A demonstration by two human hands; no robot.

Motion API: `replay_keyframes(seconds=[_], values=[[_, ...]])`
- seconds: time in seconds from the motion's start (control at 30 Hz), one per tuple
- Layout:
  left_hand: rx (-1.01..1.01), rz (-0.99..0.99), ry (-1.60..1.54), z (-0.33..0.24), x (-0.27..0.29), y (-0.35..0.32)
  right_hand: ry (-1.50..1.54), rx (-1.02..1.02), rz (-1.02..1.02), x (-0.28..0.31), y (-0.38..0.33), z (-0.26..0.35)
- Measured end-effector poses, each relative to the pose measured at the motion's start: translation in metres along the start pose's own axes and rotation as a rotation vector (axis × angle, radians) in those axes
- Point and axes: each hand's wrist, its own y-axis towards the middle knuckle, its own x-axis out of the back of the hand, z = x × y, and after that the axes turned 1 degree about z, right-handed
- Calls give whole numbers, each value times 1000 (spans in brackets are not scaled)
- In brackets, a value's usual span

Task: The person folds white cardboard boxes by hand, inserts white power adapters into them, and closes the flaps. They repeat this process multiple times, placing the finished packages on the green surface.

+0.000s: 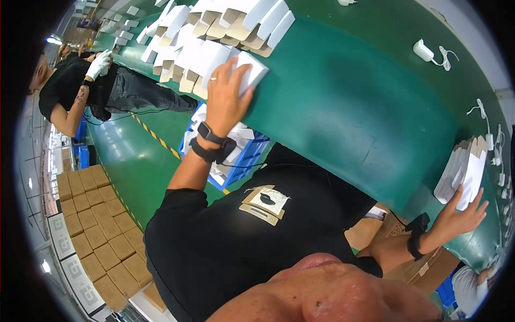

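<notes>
My left hand reaches across the green work surface and grips a small white box, its fingers over the top and the thumb along the near side. This box sits at the end of rows of white boxes, several with brown inner flaps standing up. Over at the right, my right hand has its fingers spread at the lower end of a stack of flat white cartons. Its fingertips touch or nearly touch the cartons; I cannot tell whether they press on them.
White plug adapters with cables lie along the far edge and right side. A blue crate of white pieces stands below the table edge. A gloved co-worker stands at the left. Brown cartons are stacked at the lower left.
</notes>
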Motion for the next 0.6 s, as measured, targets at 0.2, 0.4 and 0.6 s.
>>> replay_keyframes(seconds=[0.2,0.4,0.6], values=[[-45,-11,192,27,-21,1,-102,6,264,-28,-21,-45],[60,-101,423,6,-3,-14,97,-68,389,-38,-24,-56],[111,-158,332,33,-8,-21,-102,105,193,-49,-27,-65]])
